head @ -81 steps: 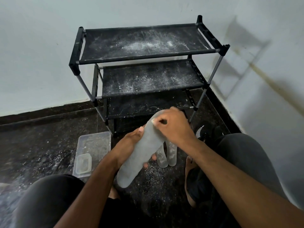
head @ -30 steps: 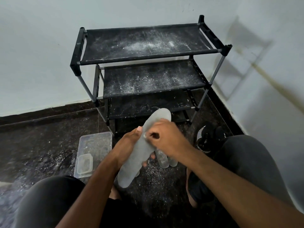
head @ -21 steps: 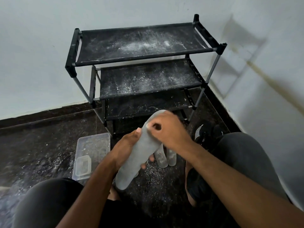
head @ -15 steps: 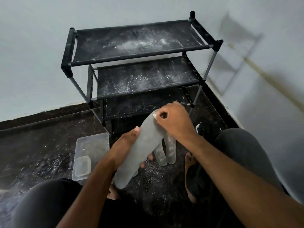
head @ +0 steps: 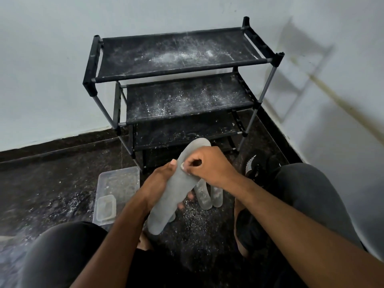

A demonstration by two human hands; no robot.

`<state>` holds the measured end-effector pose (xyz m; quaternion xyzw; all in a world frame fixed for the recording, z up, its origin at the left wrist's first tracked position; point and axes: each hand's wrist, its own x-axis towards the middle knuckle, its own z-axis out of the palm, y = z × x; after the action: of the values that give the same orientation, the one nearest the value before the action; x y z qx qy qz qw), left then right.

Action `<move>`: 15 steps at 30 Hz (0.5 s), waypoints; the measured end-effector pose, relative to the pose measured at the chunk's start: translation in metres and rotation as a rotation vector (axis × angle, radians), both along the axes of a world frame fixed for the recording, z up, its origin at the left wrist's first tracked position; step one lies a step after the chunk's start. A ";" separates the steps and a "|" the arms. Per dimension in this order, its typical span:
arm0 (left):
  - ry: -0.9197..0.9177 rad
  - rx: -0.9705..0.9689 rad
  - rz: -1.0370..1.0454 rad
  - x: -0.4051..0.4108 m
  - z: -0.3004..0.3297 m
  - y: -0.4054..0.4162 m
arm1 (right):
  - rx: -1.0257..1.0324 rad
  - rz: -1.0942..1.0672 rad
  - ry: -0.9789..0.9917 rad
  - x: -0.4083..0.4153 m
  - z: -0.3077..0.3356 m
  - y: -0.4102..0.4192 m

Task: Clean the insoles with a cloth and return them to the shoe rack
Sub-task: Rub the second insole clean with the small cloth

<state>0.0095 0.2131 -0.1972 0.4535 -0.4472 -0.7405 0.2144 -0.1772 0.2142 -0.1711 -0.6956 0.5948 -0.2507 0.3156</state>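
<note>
Floor [head: 52, 183] unchanged — right hand [head: 209, 165] lower

one held insole [head: 172, 190], two floor insoles [head: 209, 194], two tubs [head: 118, 179], one rack [head: 178, 84]

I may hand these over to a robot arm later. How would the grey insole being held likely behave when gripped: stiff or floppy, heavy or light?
The insole probably holds its shape: gripped mid-length by the left hand, both ends stay straight. It looks thin, so likely light. The right hand presses on it without visible buckling.

shoe rack [head: 178, 80] against wall, container [head: 116, 183] on floor before it
</note>
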 end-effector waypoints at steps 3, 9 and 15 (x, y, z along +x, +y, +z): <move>0.035 0.014 -0.009 0.001 0.000 0.000 | 0.017 -0.096 -0.027 -0.014 0.001 -0.012; 0.013 -0.019 0.010 0.001 -0.001 -0.003 | -0.193 -0.082 0.193 -0.005 -0.005 -0.005; 0.051 0.008 0.048 0.004 -0.006 -0.007 | -0.268 -0.144 0.152 -0.004 -0.005 -0.004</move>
<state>0.0134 0.2066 -0.2035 0.4458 -0.4275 -0.7484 0.2416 -0.1808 0.2103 -0.1764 -0.7038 0.6265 -0.2966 0.1553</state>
